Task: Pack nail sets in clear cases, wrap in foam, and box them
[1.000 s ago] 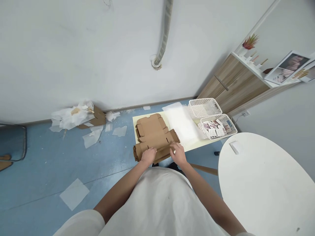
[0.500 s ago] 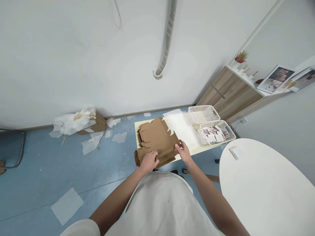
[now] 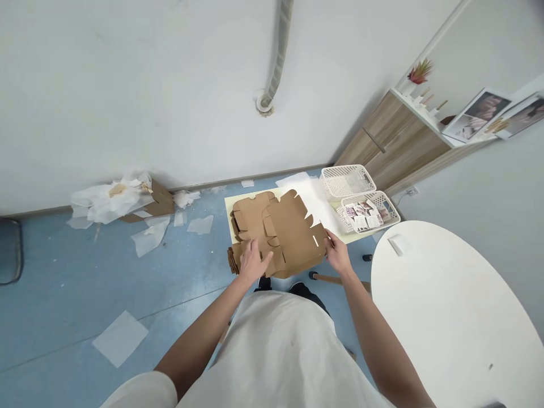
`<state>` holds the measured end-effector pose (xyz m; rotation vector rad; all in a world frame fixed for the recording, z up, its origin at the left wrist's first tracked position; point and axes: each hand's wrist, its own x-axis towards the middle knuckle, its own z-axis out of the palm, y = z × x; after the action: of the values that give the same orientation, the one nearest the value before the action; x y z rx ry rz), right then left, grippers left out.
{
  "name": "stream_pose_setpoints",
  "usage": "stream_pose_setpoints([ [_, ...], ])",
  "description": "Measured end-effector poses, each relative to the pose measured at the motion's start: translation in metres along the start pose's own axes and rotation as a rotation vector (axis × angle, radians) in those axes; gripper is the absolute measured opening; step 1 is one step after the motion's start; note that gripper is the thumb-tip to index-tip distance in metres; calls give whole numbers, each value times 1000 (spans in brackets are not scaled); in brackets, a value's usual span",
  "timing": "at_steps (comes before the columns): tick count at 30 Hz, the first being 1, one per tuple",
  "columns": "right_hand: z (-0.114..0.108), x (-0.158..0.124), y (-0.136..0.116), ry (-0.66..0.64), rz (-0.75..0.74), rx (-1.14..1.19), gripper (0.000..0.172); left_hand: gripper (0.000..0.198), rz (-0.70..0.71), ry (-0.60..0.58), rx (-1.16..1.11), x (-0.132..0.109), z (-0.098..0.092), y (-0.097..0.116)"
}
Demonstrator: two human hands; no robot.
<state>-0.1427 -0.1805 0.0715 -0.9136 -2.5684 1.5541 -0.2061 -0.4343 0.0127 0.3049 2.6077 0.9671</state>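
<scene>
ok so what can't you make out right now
In the head view:
cardboard stack: piece count, hidden by the upper cardboard sheet
cards: their print, too small
box by the wall: contents, covered by crumpled paper
round table: full outline, cut off by right and bottom edges

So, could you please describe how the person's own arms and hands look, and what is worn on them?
The left hand and right hand wear no gloves; I can make out no watch or bracelet. Both forearms are bare. A short, plain white fabric sleeve covers the upper left arm, matching the loose white fabric top. The right sleeve is out of view.
</scene>
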Motion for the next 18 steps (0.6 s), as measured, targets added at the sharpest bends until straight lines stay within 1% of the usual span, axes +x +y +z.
stream_pose_setpoints([
  [2, -9, -8, 4, 46, 8, 84, 57, 69, -73, -45, 10, 5, 6, -5],
  [4, -20, -18, 9, 102, -3, 157, 58, 73, -90, -103, -22, 10, 15, -4],
  [6, -32, -29, 16, 164, -24, 221, 57, 75, -85, -153, -95, 14, 28, 1],
  [8, -47, -41, 24, 238, -46, 277, 56, 75, -79, -203, -185, 20, 42, 12],
  [9, -55, -47, 30, 278, -56, 302, 55, 72, -76, -230, -228, 22, 50, 20],
  [11, -74, -63, 42, 377, -77, 348, 52, 59, -54, -292, -330, 26, 66, 39],
  [14, -104, -93, 66, 539, -76, 412, 47, 37, 32, -424, -522, 24, 88, 75],
  [16, -124, -115, 83, 628, -45, 455, 46, 32, 77, -500, -589, 18, 101, 101],
  [18, -143, -137, 102, 705, -15, 507, 46, 31, 112, -545, -594, 9, 115, 128],
])
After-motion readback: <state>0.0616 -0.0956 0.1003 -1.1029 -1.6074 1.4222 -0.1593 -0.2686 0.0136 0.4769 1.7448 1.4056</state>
